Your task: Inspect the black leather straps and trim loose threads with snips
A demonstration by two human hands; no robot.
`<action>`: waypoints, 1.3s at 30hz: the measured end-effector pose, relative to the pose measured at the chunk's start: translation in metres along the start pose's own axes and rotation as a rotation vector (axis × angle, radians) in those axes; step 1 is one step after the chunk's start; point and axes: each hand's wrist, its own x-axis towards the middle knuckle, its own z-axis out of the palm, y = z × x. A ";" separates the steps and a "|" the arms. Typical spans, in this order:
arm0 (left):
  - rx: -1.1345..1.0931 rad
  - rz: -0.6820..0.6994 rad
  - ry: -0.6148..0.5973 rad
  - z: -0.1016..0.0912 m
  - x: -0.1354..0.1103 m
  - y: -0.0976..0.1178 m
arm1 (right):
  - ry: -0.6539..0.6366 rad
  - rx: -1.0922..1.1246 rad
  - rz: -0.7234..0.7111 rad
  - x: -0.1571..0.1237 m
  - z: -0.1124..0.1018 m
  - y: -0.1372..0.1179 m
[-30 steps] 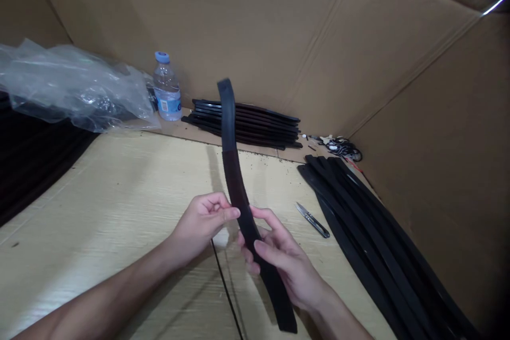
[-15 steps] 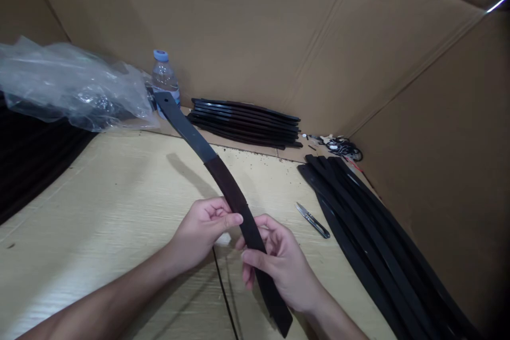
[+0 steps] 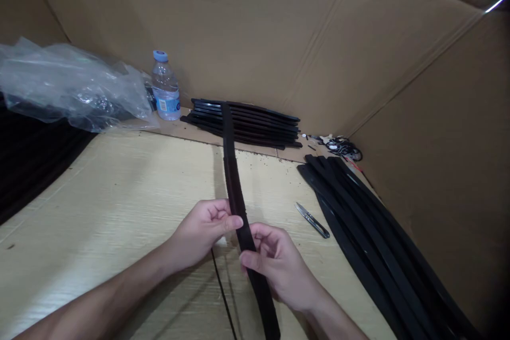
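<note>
A long black curved strip [image 3: 235,183] with a dark brown wrapped section runs up from the bottom edge toward the back of the table. My left hand [image 3: 209,228] pinches it from the left, thumb on its face, just below the wrapped part. Lower down, my right hand [image 3: 279,263] grips the same strip from the right with the thumb across it; its other fingers are partly hidden behind. A thin black cord [image 3: 223,292] hangs below my left hand to the bottom edge. Thread snips [image 3: 313,220] lie on the table to the right.
Several black strips [image 3: 370,234] lie along the right side, and a stack of shorter ones [image 3: 263,125] sits at the back. A water bottle [image 3: 166,90] stands beside a clear plastic bag [image 3: 75,85] at the left. Cardboard walls [image 3: 239,26] enclose the table [image 3: 119,191].
The strip has turned in my hands: its far end has swung right, from in front of the bottle to over the stack at the back. Both hands keep hold of it.
</note>
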 end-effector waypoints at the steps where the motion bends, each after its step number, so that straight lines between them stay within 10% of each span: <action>1: 0.012 -0.002 0.002 0.000 -0.001 0.000 | -0.031 0.010 0.025 -0.001 0.000 -0.001; 10: 0.079 0.071 0.242 -0.001 0.004 -0.001 | 0.097 0.049 -0.047 -0.001 0.003 -0.001; 16: -0.026 0.041 0.085 0.002 0.002 0.001 | 0.106 -0.059 -0.052 0.002 0.005 -0.002; 26: 0.051 0.049 0.278 0.006 0.003 0.001 | 0.133 0.094 -0.071 0.000 0.007 0.008; 39: 0.068 -0.001 0.038 0.000 -0.001 0.000 | -0.031 0.069 0.064 -0.002 0.006 -0.005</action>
